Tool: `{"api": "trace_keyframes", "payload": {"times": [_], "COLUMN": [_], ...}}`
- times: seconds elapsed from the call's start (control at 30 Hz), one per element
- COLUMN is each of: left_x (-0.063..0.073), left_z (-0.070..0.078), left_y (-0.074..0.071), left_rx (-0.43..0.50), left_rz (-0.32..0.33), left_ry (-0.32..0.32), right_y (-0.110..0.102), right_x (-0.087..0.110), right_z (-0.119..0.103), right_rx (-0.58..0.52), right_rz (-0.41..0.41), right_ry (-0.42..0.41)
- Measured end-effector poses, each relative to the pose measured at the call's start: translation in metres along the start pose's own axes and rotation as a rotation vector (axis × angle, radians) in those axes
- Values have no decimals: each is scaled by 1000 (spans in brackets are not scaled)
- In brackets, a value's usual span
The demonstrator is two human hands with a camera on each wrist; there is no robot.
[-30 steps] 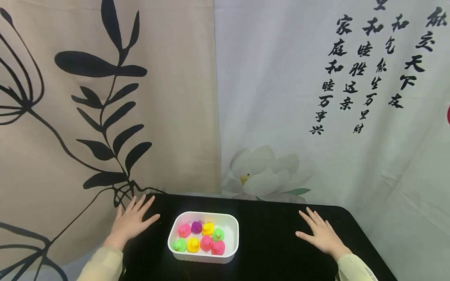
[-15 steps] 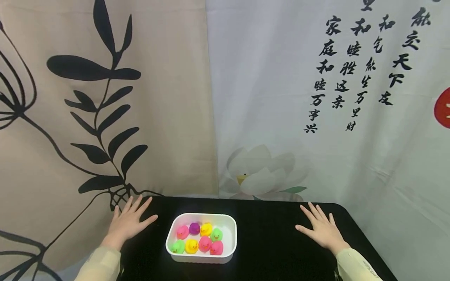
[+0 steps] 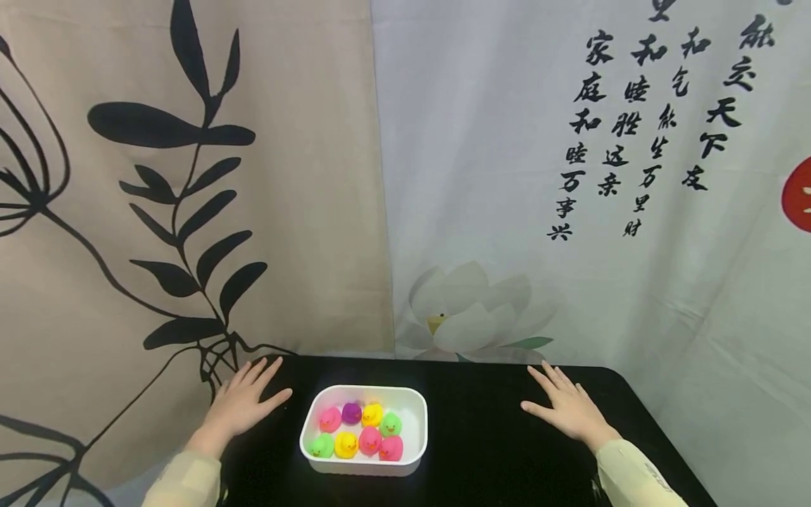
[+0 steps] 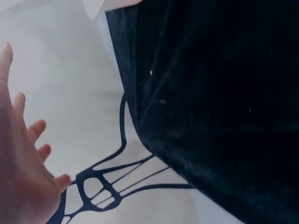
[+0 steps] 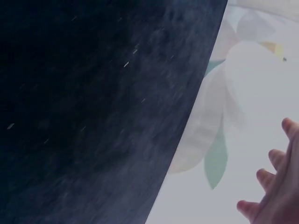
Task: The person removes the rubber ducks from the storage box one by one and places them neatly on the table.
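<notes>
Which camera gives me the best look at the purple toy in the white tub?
The head view: the purple toy shows plainly there in the white tub, between a pink duck and a yellow duck. Both wrist views miss it entirely, facing the black table.

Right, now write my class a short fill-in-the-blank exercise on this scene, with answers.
1. The number of toy ducks in the white tub is ____.
2. Only one duck is coloured ____.
3. The colour of the table is ____.
4. Of the left hand and the right hand, the ____ is nearer the tub.

Missing words: eight; purple; black; left.
</notes>
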State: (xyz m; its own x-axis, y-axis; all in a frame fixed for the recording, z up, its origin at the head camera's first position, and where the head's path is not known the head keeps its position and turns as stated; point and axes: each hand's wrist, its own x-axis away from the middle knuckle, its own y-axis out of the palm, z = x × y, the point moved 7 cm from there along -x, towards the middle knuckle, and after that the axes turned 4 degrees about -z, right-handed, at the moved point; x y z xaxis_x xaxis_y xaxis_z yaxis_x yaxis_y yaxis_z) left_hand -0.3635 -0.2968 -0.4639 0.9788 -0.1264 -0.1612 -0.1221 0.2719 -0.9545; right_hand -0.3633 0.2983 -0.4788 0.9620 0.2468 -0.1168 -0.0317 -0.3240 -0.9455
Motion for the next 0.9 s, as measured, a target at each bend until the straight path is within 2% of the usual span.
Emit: {"api": "trace_keyframes", "payload": {"times": [0.3,0.63,0.73,0.9], "left_x": [10,15,17,20], "left_z": [10,21,23,26], "left_y": [10,36,46,58], "left_rx": [237,390,440,473], "left_rz": [-132,-179,-201,-246], "left_ry": [-43,-37,-50,-116], "right_y": [10,24,28,34], "right_x": [-25,-48,-55,-66], "right_z": [-58,-112,-127,-146], "right_rx": [-57,-103,-174,-410], "right_rz": [-104,-185,-207,-262], "right_ry": [-116,-160,-209,-252]}}
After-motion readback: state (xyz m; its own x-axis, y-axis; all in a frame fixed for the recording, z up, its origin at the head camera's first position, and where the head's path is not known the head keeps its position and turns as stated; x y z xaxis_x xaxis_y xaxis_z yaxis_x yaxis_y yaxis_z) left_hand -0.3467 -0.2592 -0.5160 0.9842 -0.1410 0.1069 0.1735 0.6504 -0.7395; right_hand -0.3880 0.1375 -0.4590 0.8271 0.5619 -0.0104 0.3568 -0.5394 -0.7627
